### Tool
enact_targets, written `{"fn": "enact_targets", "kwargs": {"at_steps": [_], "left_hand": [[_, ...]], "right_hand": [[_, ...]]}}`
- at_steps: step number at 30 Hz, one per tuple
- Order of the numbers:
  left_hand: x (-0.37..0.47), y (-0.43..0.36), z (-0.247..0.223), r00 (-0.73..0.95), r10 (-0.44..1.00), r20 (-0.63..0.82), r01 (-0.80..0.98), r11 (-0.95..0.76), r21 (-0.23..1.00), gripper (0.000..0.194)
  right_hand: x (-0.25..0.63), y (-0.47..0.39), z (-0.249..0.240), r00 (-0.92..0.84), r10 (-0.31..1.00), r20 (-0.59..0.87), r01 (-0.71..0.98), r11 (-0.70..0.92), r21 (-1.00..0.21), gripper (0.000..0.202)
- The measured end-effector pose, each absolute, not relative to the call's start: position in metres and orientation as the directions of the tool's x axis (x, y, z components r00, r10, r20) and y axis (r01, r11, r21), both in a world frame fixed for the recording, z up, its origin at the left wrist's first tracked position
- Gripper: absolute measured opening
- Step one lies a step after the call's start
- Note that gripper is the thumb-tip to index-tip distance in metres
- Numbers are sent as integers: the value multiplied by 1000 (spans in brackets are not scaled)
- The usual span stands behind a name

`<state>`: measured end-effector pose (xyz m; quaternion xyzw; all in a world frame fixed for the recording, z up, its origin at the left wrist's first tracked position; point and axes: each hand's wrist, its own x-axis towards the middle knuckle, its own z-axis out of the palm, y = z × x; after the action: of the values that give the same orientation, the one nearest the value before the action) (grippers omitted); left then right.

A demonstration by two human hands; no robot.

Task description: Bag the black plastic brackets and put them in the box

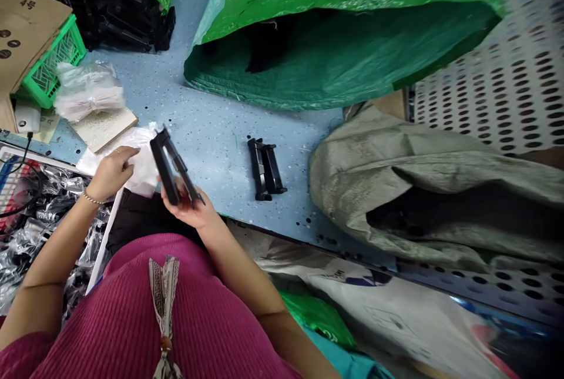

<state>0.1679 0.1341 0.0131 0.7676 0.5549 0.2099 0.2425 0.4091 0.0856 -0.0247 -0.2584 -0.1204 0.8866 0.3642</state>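
Note:
My right hand grips the lower end of a black plastic frame-like part, tilted up off the table. It has two long bars with a gap between them. My left hand is at the edge of some thin white plastic bags, index finger and thumb apart, with no object seen in it. Whether its fingertips touch the bags I cannot tell. To the right, a similar pair of black plastic parts lies on the blue speckled table.
A big open green sack lies at the back, and a grey-green sack at the right. Bundled clear bags rest on a board near a green basket. Black parts are heaped behind; wrapped pieces fill a bin at left.

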Motion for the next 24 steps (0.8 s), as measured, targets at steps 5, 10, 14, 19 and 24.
{"fn": "enact_targets", "kwargs": {"at_steps": [5,10,14,19,24], "left_hand": [[160,123,21,358,919,166,737,-388,553,59],[159,90,32,335,884,326,760,-458,460,66],[154,83,27,210,914,347,817,-359,451,61],[173,73,13,303,898,321,780,-427,458,64],[208,46,10,566,762,314,517,-625,585,74]], "right_hand": [[411,69,-44,-771,476,-423,-418,-879,-229,15],[403,78,-41,-746,503,-436,-431,-864,-260,13],[400,73,-26,-562,678,-474,-488,-735,-471,15],[398,70,-22,-624,635,-455,-438,-767,-469,28],[387,76,-26,-415,787,-457,-461,-615,-640,24]]}}
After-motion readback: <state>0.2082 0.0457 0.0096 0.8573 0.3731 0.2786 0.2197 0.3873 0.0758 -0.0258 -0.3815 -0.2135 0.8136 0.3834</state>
